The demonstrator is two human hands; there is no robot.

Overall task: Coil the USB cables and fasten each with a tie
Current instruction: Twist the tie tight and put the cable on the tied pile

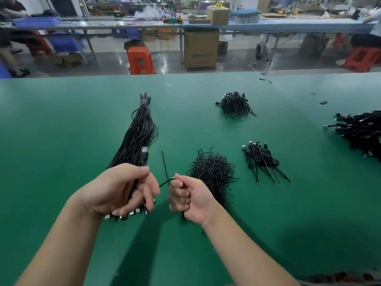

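Observation:
My left hand (121,188) grips a black USB cable (145,156) whose silver plug sticks up above the fingers. The cable runs across to my right hand (188,200), which grips it in a fist together with a thin black tie (165,168) that points upward. Under my left hand lies a long bundle of uncoiled USB cables (138,133), with its plugs by my wrist. Right of my right hand sits a loose heap of black ties (212,170).
A small group of coiled, tied cables (261,159) lies on the green table (61,124) to the right. Another cable heap (235,105) sits further back, and a larger one (362,133) at the right edge. An orange stool (140,59) stands beyond the table.

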